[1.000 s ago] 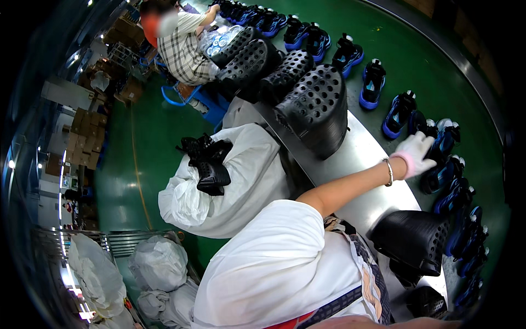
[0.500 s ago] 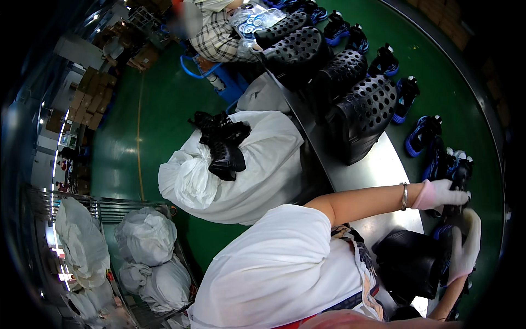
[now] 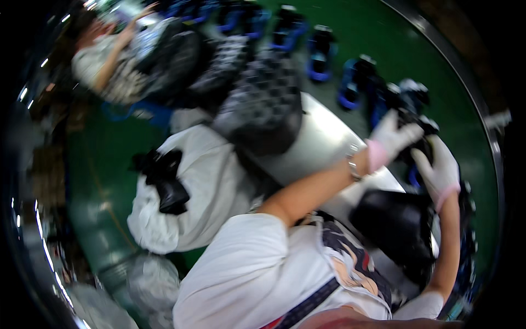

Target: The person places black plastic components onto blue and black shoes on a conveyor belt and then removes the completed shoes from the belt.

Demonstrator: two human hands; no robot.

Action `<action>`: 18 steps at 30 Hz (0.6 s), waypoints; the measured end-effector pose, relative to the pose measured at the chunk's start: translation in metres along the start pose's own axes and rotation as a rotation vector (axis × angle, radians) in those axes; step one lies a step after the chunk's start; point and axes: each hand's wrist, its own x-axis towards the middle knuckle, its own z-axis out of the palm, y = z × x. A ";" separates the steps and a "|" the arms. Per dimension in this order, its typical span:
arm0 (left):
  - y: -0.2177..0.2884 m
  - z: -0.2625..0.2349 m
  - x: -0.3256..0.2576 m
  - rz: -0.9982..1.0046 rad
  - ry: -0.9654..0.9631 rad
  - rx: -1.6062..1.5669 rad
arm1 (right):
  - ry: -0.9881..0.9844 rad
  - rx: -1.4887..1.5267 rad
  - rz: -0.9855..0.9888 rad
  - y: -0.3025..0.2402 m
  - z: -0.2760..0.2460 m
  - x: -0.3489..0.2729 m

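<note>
Both my hands wear white gloves with pink cuffs and meet at the right, over the line of shoes. My left hand (image 3: 390,138), with a bracelet above its cuff, grips a dark shoe (image 3: 410,122) from the left. From the other side my right hand (image 3: 440,169) closes on the same shoe. Blur and the fingers hide much of its shape. Black shoes with blue soles stand beyond, one shoe (image 3: 320,54) among several in a curving row. Below my hands a black basket (image 3: 392,222) sits on the metal table (image 3: 334,129).
Perforated black baskets (image 3: 263,104) stand farther left on the table. A big white sack (image 3: 203,170) with black pieces (image 3: 167,181) on top lies beside it. Another person (image 3: 112,68) is at the upper left. More bagged bundles (image 3: 153,282) are at lower left.
My view has swung, so the baskets and sack sit farther left. Both hands, still together at the dark shoe, appear higher in the picture. The other person's arm is now raised.
</note>
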 end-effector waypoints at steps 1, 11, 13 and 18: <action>-0.010 -0.001 0.004 -0.003 0.006 -0.135 | -0.025 0.034 0.044 -0.003 0.001 0.005; -0.002 -0.055 0.007 -0.370 -0.074 0.300 | -0.207 0.159 0.249 0.011 0.018 0.035; -0.009 -0.065 0.001 -0.015 0.059 0.977 | -0.239 0.077 0.265 0.018 0.020 0.044; -0.042 -0.097 0.011 0.255 0.006 1.284 | -0.404 0.067 0.290 0.026 0.035 0.078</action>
